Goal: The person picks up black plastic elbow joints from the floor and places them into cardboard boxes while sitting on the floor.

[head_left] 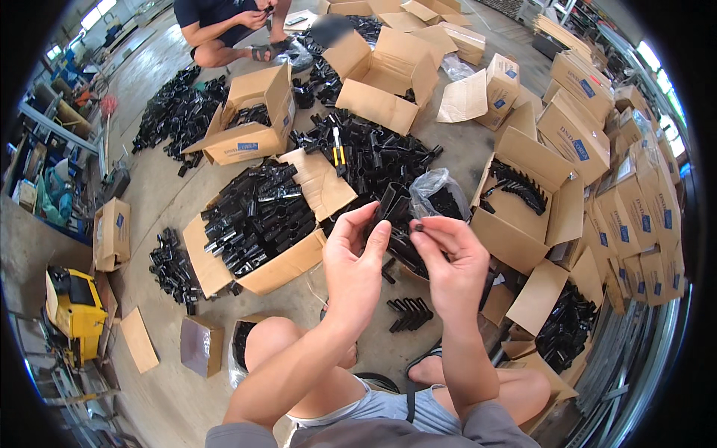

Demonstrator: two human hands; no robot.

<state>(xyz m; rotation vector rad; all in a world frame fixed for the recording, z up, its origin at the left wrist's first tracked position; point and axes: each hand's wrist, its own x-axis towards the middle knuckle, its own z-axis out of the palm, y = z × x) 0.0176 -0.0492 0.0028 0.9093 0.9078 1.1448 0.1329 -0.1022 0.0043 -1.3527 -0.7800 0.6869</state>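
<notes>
Floor [164,205]: grey, concrete-like, a thin line crossing its left part. Upper left: bright window panes [96,13]. Upper right: further bright panels [650,58], strongly overexposed. Light appears pale and diffuse over the floor. Left side: cluttered metal racking [58,127]. Lower right: long grey metal lengths [638,336], curved near the rim

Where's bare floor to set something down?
Bare floor shows to your left, between the far-left carton and the brimming carton, and nearer you, between the flat cardboard sheet and the small black pile. It's crowded ahead around the big black heap, and right along the stacked cartons.
</notes>
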